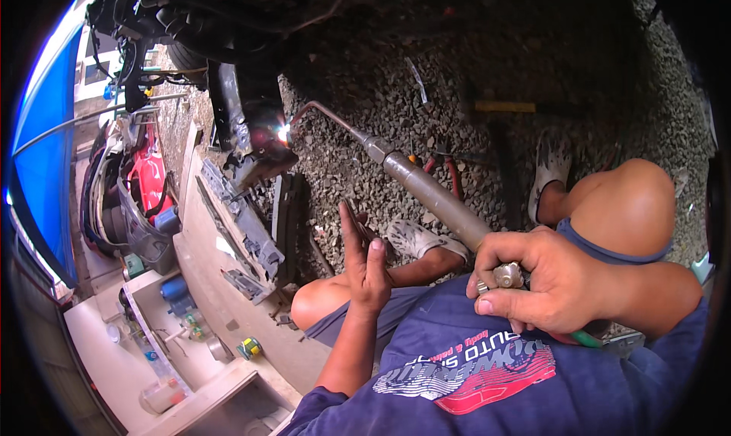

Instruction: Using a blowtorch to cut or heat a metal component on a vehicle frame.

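My right hand is closed round the valve end of a long metal torch, with a green hose at its lower end. The torch's bent tube runs up-left to a bright flame against a dark metal part on the vehicle's underside, below a pale bent bracket. My left hand is raised below the flame, fingers stretched out and thumb up; whether anything lies behind its fingers is hard to make out.
Loose metal pieces lie on the left beside a pale cabinet holding small items. A bin of red and black parts stands near a blue sheet. Red-handled tools lie on gravel near my shod feet.
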Motion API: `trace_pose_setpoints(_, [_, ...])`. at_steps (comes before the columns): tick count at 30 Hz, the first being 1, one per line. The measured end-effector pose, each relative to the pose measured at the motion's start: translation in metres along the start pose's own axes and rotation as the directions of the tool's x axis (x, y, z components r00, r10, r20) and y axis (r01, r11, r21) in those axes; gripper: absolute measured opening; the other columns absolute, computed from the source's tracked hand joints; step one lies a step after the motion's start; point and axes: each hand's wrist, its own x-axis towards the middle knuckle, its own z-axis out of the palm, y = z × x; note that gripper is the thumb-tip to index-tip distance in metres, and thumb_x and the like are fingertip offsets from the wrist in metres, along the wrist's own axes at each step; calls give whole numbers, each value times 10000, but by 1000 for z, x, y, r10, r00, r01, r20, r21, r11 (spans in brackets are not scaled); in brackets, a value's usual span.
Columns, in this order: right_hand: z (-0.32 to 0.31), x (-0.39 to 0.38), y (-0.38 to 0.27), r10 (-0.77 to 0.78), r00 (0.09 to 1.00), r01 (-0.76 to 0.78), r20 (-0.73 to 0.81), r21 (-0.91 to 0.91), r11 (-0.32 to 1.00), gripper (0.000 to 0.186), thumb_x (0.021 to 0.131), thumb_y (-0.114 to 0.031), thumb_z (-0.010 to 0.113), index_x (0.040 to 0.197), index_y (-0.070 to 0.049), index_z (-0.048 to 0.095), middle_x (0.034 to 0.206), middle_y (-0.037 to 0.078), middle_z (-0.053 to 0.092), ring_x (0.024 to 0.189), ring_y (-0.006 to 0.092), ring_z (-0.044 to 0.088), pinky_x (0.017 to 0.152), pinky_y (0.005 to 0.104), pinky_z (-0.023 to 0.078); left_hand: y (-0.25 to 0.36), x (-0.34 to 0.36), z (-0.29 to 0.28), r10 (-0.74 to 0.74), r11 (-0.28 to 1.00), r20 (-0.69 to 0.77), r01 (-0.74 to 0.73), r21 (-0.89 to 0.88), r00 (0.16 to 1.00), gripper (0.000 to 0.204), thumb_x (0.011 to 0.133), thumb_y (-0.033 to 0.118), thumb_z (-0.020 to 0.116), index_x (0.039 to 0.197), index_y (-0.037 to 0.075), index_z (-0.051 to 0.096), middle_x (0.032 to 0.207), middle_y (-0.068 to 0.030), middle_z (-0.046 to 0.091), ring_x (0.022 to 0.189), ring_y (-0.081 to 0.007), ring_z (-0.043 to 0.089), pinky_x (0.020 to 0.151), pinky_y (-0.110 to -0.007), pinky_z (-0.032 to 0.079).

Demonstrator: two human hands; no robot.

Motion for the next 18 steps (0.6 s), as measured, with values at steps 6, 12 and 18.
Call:
trace_pose_setpoints(6, [4,1,2,-41,999,42,16,-35,998,214,1028,-185,807,1055,-45,648,934,71,780,887,136,731,822,348,575,-4,5,-6,-38,999,-88,35,-39,995,785,1143,98,517,1792,-44,99,1875,-190,177,1643,-313,364,1346,-438,272])
trace_pose_setpoints(12, [3,3,5,-75,996,75,39,2,997,154,1064,-108,774,1101,-13,660,1010,81,747,703,112,717,608,285,593,-23,3,-11,27,1000,-113,-28,-6,993,797,1148,101,568,1826,96,150,1653,-102,486,1134,-89,529,924,-249,474])
trace_pose_setpoints(18, [3,2,6,-97,994,98,50,-14,995,156,1063,-105,774,1097,-8,658,1000,76,742,687,111,710,601,282,585,-6,2,-7,-81,995,-109,74,-67,991,759,1157,90,523,1792,-32,126,1876,-185,192,1660,-305,352,1352,-433,277])
